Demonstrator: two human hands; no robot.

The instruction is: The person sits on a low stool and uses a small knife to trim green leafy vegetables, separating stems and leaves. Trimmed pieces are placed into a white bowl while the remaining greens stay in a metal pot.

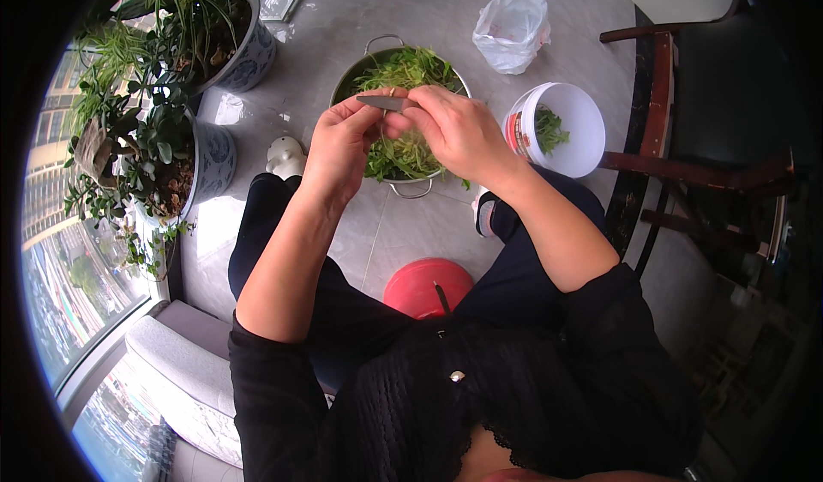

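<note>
My right hand (466, 134) grips a small knife (380, 102), its short metal blade pointing left across the fingers of my left hand (341, 144). Pinched in my left fingertips is a thin plant stem (385, 119), partly hidden by the blade and fingers. Both hands are held above a round metal basin (349, 75) with a loop handle on its far and near sides. Leafy green vegetables (406, 160) fill much of the basin, and my hands cover its middle.
Right of the basin, a white plastic bucket (575, 147) holds some green leaves (550, 129). A white plastic bag (512, 32) stands open beyond it. Potted plants (215, 144) line the window side. A red stool (421, 279) is below me; a wooden chair (662, 96) stands right.
</note>
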